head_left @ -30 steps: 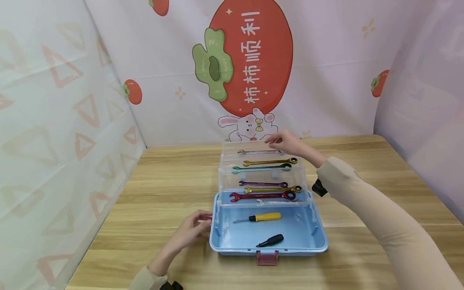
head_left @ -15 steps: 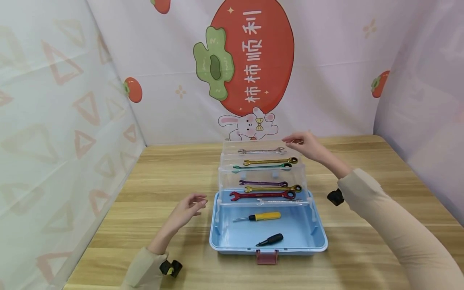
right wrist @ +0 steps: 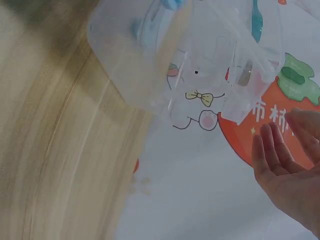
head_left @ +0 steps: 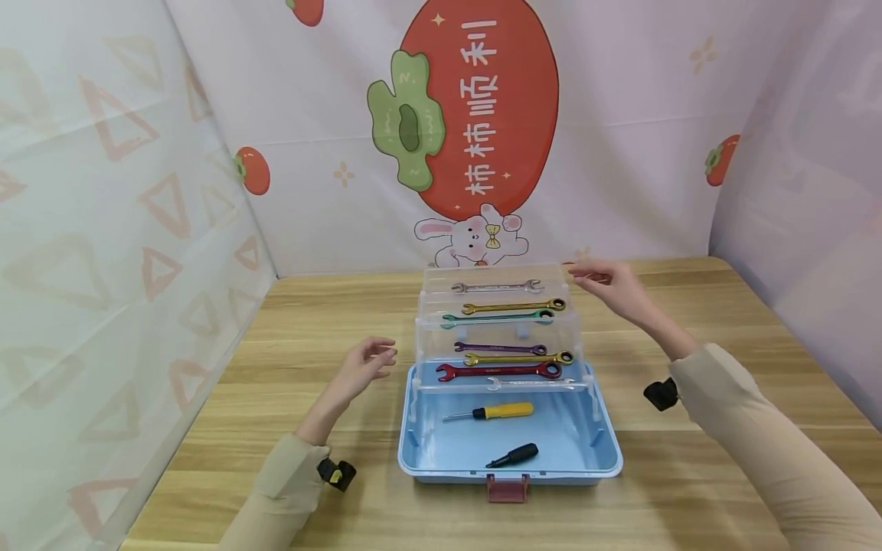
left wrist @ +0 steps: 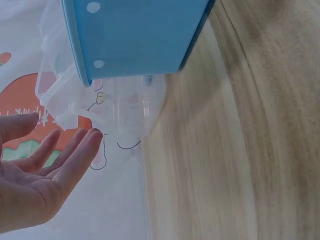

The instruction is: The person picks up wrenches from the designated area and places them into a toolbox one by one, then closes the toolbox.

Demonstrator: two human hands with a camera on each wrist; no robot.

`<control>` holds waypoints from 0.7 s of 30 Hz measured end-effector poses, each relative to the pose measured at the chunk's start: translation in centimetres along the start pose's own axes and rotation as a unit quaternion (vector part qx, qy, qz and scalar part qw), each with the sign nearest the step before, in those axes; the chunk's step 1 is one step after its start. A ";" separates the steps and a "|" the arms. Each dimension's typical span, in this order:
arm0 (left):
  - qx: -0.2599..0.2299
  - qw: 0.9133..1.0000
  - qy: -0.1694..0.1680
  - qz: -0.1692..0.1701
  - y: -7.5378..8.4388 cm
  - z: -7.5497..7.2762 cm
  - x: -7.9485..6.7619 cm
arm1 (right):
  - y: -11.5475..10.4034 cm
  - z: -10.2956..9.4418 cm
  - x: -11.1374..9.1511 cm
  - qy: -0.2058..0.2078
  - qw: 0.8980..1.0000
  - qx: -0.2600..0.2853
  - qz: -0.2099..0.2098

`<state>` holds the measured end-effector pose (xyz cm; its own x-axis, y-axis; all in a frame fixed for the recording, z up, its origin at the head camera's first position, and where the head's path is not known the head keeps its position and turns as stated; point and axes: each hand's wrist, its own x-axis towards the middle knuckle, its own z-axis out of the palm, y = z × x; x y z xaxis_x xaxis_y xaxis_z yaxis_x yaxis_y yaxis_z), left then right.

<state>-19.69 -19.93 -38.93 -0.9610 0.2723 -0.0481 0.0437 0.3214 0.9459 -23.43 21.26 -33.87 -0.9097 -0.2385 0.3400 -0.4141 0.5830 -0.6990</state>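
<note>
A blue toolbox [head_left: 406,459] stands unfolded on the table, its clear trays [head_left: 427,337] raised in steps behind the base. In the trays lie several wrenches, among them a red wrench [head_left: 499,372], a purple wrench [head_left: 499,350], a green wrench [head_left: 496,318] and a silver wrench [head_left: 498,288]. The base holds a yellow-handled screwdriver [head_left: 508,411] and a black screwdriver [head_left: 515,455]. Left of the trays, my left hand [head_left: 361,369] hovers with relaxed fingers and holds nothing. My right hand [head_left: 613,287], likewise holding nothing, is held off the upper trays' right side, fingers loosely bent.
A wooden table [head_left: 289,329] runs back to a printed curtain [head_left: 620,153], with another curtain [head_left: 103,229] along the left side. The toolbox's reddish latch [head_left: 506,490] hangs down at its front edge.
My right hand has drawn away from the top tray to the right. My left hand has lifted off the toolbox's left edge and moved up beside the trays. The tools lie as before.
</note>
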 end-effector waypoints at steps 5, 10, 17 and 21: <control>-0.007 1.000 0.003 0.010 -0.1 0.1 1.4 | 1.2 -0.2 -0.9 0.009 1.000 -0.003 0.029; -0.010 1.000 0.007 0.004 -0.4 0.4 2.7 | 2.2 0.0 -1.8 -0.009 0.996 0.008 0.084; -0.022 1.000 0.019 0.002 -0.7 1.1 3.8 | 3.3 1.0 -2.9 -0.035 0.992 0.038 0.118; -0.027 0.999 0.015 -0.012 -1.3 1.5 4.4 | 4.1 1.8 -3.3 -0.044 0.990 0.066 0.116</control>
<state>-23.62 -17.80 -40.83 -0.9693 0.2380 -0.0614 0.0073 0.2773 0.9607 -22.18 23.08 -39.02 -0.9775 -0.1808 0.1082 -0.1890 0.5256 -0.8295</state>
